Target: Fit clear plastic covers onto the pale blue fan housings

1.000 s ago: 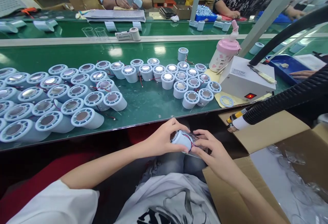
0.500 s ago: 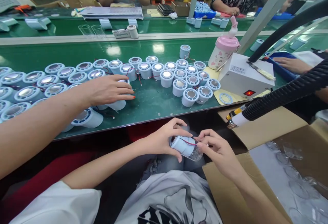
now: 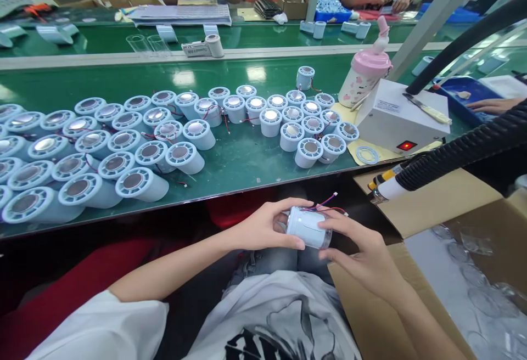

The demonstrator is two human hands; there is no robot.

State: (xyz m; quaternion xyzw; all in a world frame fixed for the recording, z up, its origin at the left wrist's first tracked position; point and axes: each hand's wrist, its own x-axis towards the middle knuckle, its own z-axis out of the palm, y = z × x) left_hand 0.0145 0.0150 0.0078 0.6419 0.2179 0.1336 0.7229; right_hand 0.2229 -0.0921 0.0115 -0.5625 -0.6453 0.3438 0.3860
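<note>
Above my lap, a light-blue cylinder [image 3: 307,227] with red and dark wires lies tilted inside a clear plastic cup [image 3: 328,239]. My left hand [image 3: 275,225] is wrapped round its left end, thumb below and fingers above. On the right end, my right hand [image 3: 356,245] grips the clear cup between fingers and thumb. The thin wires [image 3: 329,201] stick out above the cylinder, with small white plugs at their tips. Part of the cylinder is hidden by my fingers.
Many similar blue cylinders [image 3: 142,183] stand on the green bench [image 3: 239,168]. At right are a white box [image 3: 401,116] with a lit red switch, a black hose [image 3: 461,151], a pink-lidded cup [image 3: 364,77] and a carton [image 3: 370,294] of clear cups. Co-workers sit opposite.
The cylinder has been turned, and its wires now point up and out. My right hand has moved from pinching the wires to gripping the cup. A co-worker's arm at left has withdrawn.
</note>
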